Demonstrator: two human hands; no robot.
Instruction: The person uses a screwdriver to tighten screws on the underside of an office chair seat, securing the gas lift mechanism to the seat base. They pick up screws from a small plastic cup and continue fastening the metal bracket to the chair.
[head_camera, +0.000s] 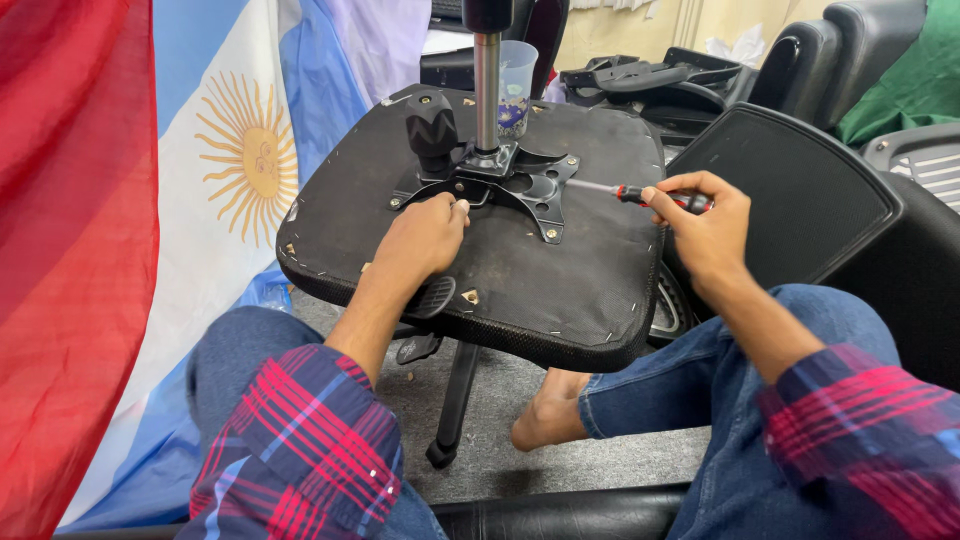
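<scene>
Screwdriver (640, 194), pinched by its red-and-black handle in the curled fingers of the right hand (705, 225), points its tip at the black metal plate (520, 185) on the upturned chair seat (560, 280), where the left hand (425, 235) presses with fingers together.

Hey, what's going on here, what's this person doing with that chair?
A person sits with an upturned office chair seat across their lap. The right hand holds a red-handled screwdriver, its tip at the black metal mounting plate fixed to the seat's underside. The left hand rests on the seat, pressing against the plate's near edge. The chair's gas cylinder stands up from the plate, with a black knob beside it.
</scene>
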